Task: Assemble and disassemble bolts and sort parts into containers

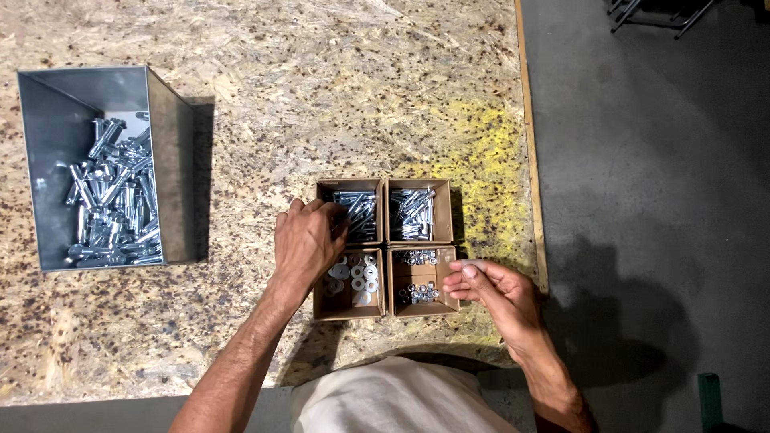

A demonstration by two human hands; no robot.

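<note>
Four small cardboard boxes stand together in a square on the chipboard table. The far left box [362, 216] and the far right box [417, 213] hold silver bolts. Washers lie in the near left box [357, 281], nuts in the near right box [421, 290]. My left hand [309, 240] reaches over the far left box, fingertips curled down among its bolts; what they grip is hidden. My right hand [491, 290] hovers at the right rim of the nut box, thumb and forefinger pinched on a small pale metal part.
A grey metal bin [172, 160] with several loose bolts [112, 196] stands at the left of the table. The table's right edge [529, 160] has a wooden strip, with grey floor [650, 176] beyond it. Yellow paint marks the board near the boxes.
</note>
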